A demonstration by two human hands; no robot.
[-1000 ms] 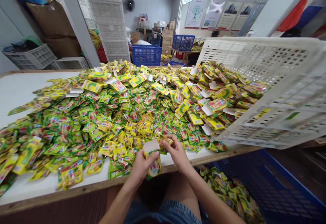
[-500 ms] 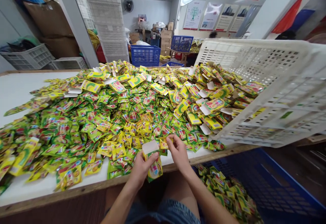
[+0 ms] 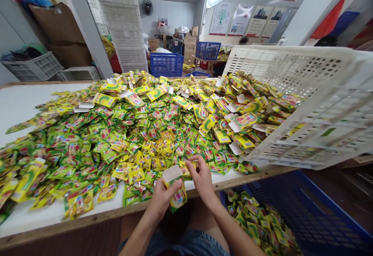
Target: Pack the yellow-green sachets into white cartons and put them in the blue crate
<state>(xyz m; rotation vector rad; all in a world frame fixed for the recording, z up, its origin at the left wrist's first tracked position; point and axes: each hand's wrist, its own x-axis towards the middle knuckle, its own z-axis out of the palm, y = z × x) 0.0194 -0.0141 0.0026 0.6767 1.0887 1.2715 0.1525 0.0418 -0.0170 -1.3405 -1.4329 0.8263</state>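
Observation:
Near the table's front edge, my left hand (image 3: 161,195) is closed around a small green and yellow carton (image 3: 178,197), its white flap (image 3: 172,173) raised. My right hand (image 3: 201,176) pinches a small yellow sachet (image 3: 183,166) by the carton's open top; part of the sachet is hidden by the fingers. Beyond both hands spreads a heap of green sachets (image 3: 101,135), with several yellow sachets (image 3: 136,166) on its near side. Flat yellow cartons (image 3: 246,121) with white flaps lie along the back and right of the heap.
A white perforated crate (image 3: 309,131) lies tipped on its side at the right, cartons spilling from it. Below the table's wooden edge (image 3: 96,215), a blue crate (image 3: 320,213) holds packed cartons. Blue baskets (image 3: 166,65) and stacked white crates (image 3: 119,23) stand behind the table.
My right hand has moved slightly left with the yellow sachet, closer to the carton's opening. The carton in my left hand has tilted and shifted a little.

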